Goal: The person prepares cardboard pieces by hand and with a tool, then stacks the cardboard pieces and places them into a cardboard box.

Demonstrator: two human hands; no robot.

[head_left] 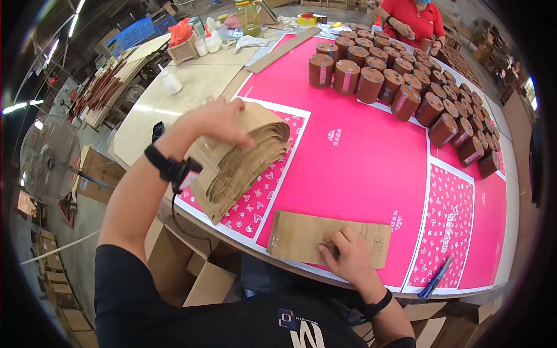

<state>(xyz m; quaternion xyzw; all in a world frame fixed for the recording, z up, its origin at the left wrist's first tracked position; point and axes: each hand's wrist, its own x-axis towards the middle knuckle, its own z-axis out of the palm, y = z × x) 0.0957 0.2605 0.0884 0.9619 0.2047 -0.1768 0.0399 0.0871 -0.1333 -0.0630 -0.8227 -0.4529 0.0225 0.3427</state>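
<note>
Brown card, thin and light: our left hand (217, 119) clamps fingers over a fanned stack of cardboard pieces (246, 159) on the pink sheet (360, 168). Rightward, our right hand (345, 252) pinches a single flat cardboard panel (301, 235) near the table edge; we judge it bendable, best gripped by its edges.

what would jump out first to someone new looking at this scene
The bright pink printed sheet covering the table strikes first, with a crowd of brown cylindrical boxes standing along its far right side. Nearer, the left hand rests on a fanned stack of brown card pieces at the table's left edge. The right hand presses on a flat brown card panel at the near edge.
</note>
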